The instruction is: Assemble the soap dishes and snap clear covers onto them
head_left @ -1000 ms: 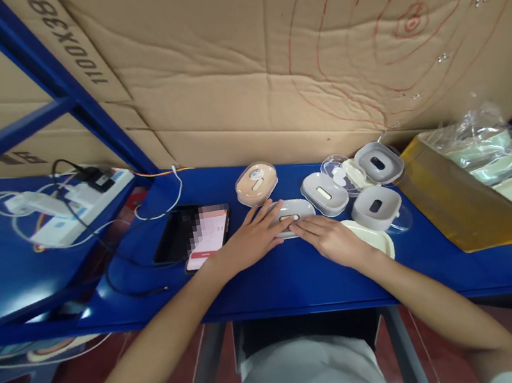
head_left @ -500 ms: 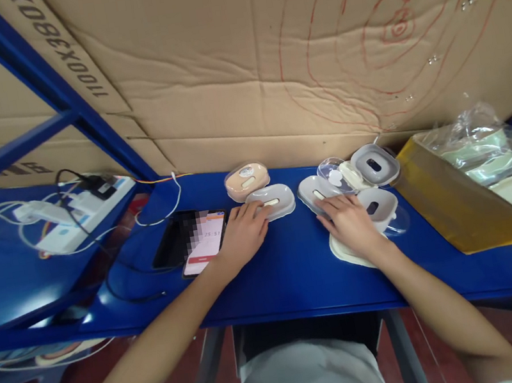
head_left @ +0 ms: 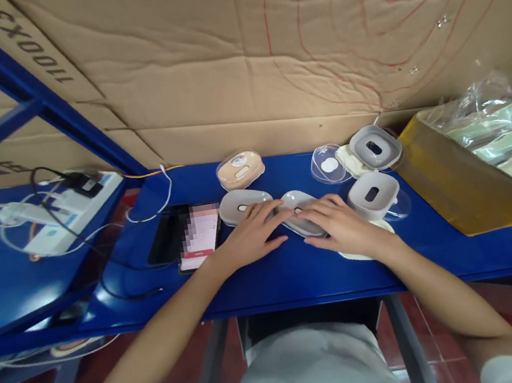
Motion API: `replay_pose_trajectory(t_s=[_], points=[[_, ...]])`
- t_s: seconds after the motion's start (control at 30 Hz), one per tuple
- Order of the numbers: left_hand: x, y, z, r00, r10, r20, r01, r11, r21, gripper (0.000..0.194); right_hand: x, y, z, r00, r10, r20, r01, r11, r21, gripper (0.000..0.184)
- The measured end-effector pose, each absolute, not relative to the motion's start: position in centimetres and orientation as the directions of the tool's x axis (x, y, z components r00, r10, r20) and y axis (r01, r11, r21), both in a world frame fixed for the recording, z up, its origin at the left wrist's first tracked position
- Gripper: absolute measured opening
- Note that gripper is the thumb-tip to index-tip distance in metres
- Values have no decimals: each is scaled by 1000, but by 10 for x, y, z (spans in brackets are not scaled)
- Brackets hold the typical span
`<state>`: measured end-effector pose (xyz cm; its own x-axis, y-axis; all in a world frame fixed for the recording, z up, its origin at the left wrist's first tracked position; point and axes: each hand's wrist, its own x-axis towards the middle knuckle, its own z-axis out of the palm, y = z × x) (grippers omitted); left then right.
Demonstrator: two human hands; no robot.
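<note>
A grey oval container [head_left: 299, 212] with a slotted lid lies on the blue table [head_left: 270, 280] in front of me. My right hand [head_left: 345, 226] curls over its right side, thumb on the near edge. My left hand [head_left: 250, 238] lies with fingers stretched out, the tips touching the container's left edge. A second grey oval container [head_left: 237, 206] sits just left of it, behind my left fingers. A cream lid [head_left: 368, 254] peeks out from under my right wrist.
A peach container [head_left: 239, 169], a clear lid [head_left: 328, 165] and two more grey containers [head_left: 374, 147] [head_left: 373, 193] stand further back. A phone [head_left: 186, 235] lies left; a power strip with cables [head_left: 68, 205] beyond it. A yellow bag [head_left: 459, 185] of plastic-wrapped parts lies right.
My left hand slid one grey container off to the left and let it go. My right hand pulled another grey container in to the middle. Both hands have come together on it.
</note>
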<state>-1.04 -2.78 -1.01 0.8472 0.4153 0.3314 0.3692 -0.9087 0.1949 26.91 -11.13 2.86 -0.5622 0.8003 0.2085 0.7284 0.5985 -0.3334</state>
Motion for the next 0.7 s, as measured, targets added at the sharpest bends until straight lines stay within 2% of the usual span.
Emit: replay_pose_trajectory(t_s=[0.07,0.13,0.3,0.47,0.7], points=[[-12,-25,-10,846,430,314,394,-903,173,51,269,-110,24,-551,807,213,756,590,-283,40],[-13,-23,-9,834,446,323,414,-895,165,50,270,-108,22,-548,812,203,772,584,-251,33],[-13,-21,-8,807,437,396,417,-898,140,42,274,-107,25,-480,850,218,818,523,-239,34],[-6,-31,-6,821,402,406,409,-910,75,42,280,-101,25,-368,865,342,862,455,-222,38],[6,-41,-8,891,350,289,363,-932,10,45,290,-92,23,-197,875,441,882,355,-309,39]])
